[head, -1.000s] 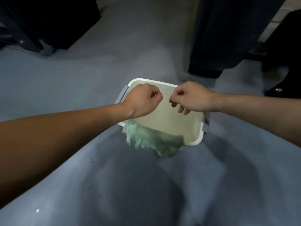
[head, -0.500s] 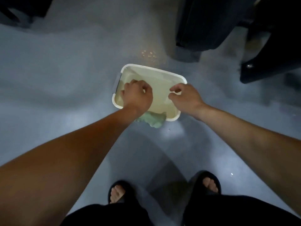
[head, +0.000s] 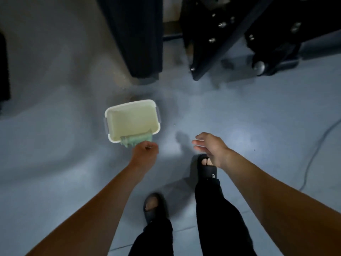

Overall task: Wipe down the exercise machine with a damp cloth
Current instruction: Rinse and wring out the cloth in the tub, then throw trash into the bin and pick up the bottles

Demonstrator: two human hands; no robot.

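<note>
1. the green cloth (head: 137, 140) hangs over the near rim of the white tub (head: 110, 117) on the floor, ahead and left of the feet.
2. the left hand (head: 144, 156) sits right at it, fingers curled, seemingly pinching its edge; clearly the nearer hand.
3. the right hand (head: 210, 147) hovers well right, fingers loose, holding nothing.

Dim and soft overall, with pale glare on the glossy blue-grey floor (head: 245, 137) just right of the open right hand (head: 210, 147), its blurred shadow falling leftward, black metal machine frame (head: 230, 34) nearly lost in darkness, wide-angle bending toward the edges.
</note>
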